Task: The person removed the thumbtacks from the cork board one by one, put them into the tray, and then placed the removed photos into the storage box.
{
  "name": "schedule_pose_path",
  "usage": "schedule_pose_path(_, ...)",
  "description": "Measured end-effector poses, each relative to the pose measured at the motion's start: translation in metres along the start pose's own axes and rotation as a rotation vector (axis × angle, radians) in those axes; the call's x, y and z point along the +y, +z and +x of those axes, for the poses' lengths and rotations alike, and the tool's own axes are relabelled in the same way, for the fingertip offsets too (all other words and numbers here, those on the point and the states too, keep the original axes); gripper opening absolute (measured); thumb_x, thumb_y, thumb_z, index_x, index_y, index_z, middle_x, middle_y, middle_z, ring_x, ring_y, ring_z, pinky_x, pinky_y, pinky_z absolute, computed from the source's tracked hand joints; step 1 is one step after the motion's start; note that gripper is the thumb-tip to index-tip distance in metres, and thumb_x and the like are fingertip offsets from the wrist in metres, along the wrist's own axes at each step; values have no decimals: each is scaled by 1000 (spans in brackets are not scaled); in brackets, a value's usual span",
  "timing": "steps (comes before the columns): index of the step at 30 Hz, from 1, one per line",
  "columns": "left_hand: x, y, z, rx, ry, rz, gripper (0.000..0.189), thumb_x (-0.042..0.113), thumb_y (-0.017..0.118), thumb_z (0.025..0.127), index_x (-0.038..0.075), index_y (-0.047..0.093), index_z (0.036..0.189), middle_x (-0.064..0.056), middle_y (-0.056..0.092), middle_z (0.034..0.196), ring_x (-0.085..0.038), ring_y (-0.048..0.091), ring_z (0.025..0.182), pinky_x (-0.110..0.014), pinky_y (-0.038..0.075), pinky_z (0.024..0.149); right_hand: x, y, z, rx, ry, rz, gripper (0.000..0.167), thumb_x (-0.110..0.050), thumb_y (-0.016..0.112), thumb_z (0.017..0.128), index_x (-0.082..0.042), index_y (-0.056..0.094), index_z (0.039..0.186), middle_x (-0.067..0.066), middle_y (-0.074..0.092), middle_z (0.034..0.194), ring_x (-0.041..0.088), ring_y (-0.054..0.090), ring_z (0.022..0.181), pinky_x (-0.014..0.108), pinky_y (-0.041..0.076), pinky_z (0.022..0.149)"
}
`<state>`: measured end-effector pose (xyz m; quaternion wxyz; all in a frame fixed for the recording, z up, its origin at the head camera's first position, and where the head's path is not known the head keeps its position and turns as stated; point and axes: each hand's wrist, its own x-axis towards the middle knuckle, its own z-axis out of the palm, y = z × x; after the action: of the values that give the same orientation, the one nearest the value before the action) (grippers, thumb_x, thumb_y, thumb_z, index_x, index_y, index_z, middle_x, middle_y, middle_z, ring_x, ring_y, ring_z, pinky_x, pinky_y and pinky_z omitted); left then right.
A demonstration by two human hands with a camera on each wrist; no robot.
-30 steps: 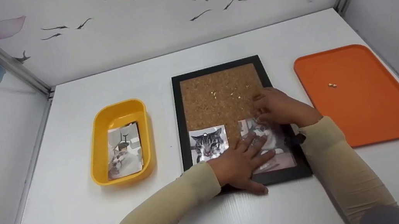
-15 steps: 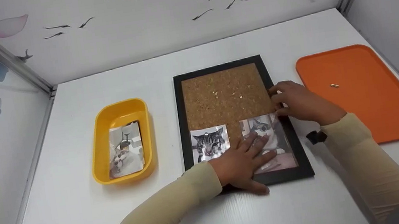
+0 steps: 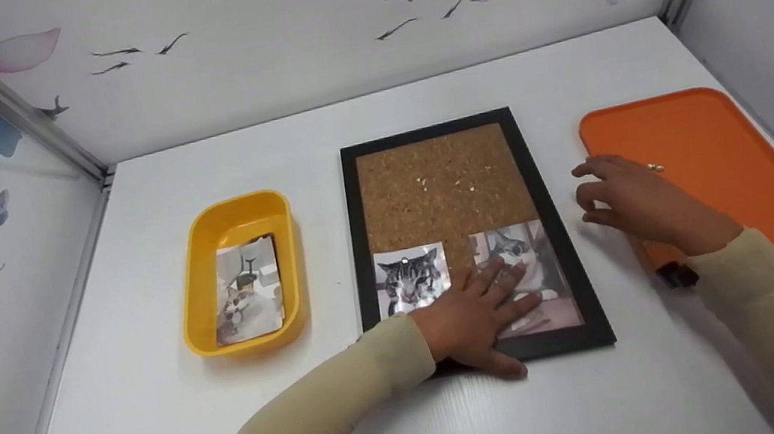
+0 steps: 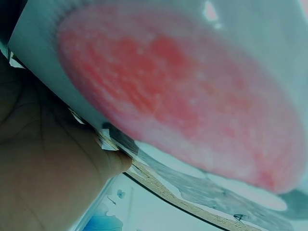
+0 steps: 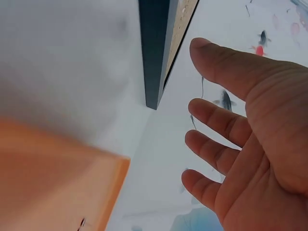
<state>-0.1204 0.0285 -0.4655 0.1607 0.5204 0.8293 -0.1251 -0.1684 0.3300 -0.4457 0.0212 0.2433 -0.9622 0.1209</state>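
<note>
My left hand (image 3: 481, 317) lies flat with fingers spread on a cat photo (image 3: 535, 249) at the lower right of the black-framed cork board (image 3: 442, 179). Beside it is a striped-cat photo (image 3: 396, 280) with a small shiny pin (image 3: 404, 261) at its top; my hand and sleeve cover its lower part. In the left wrist view the palm (image 4: 53, 163) shows by a blurred, close-up photo surface. My right hand (image 3: 646, 199) hovers over the left edge of the orange tray (image 3: 741, 205), fingers loosely bent and holding nothing. Small metallic pins (image 3: 655, 167) lie on that tray.
At the left stands a yellow bin (image 3: 191, 305) with a stack of photos (image 3: 246, 290) inside. Pale specks (image 3: 472, 189) dot the upper cork. White panels (image 3: 304, 54) with painted fish enclose the white table (image 3: 118, 406) at the back and sides.
My right hand has left the top of the right-hand cat photo and moved right, off the board to the tray's edge. My left hand has stayed in place on the photo.
</note>
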Motion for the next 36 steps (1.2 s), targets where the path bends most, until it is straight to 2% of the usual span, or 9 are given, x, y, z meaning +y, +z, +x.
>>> schedule_pose_path(4,0,0,0,-1,-4,-7,101,85,36,84,33,-6,159,-5,-17,165,-30,-14,150,-51,4,119,8,-1,-9,29,-5,-3,22,-1,84,76,-14,69,84,17,59,125,39,50,121,58,48,92)
schedule_pose_path(8,0,1,0,-7,-10,2,101,86,36,84,33,-6,159,-5,-17,165,-30,-14,150,-51,5,119,16,-2,-14,57,-25,5,24,3,84,74,-13,67,83,18,60,121,38,52,115,54,49,92)
schedule_pose_path(13,0,3,1,-11,-15,32,101,87,34,83,33,-6,159,-4,-16,165,-29,-14,150,-51,7,120,31,-4,-18,78,-14,9,23,3,82,77,-14,66,80,21,61,120,40,52,115,55,49,90)
schedule_pose_path(20,0,1,1,-18,-12,-1,101,86,34,84,34,-8,159,-4,-19,164,-28,-17,150,-50,4,119,53,-14,-20,11,76,-36,17,1,81,79,-8,69,88,27,57,125,46,48,118,62,44,93)
schedule_pose_path(30,1,1,0,-11,-12,-3,101,86,35,84,33,-6,159,-4,-17,165,-29,-16,150,-51,4,119,75,-20,-12,23,81,-88,16,1,80,80,-6,69,90,30,57,122,49,48,117,65,41,95)
schedule_pose_path(36,0,1,0,-16,-9,3,101,86,34,83,33,-8,159,-5,-19,164,-29,-17,149,-51,2,119,90,-15,-13,-24,127,-92,14,1,77,82,-3,68,92,32,56,122,49,46,118,65,39,98)
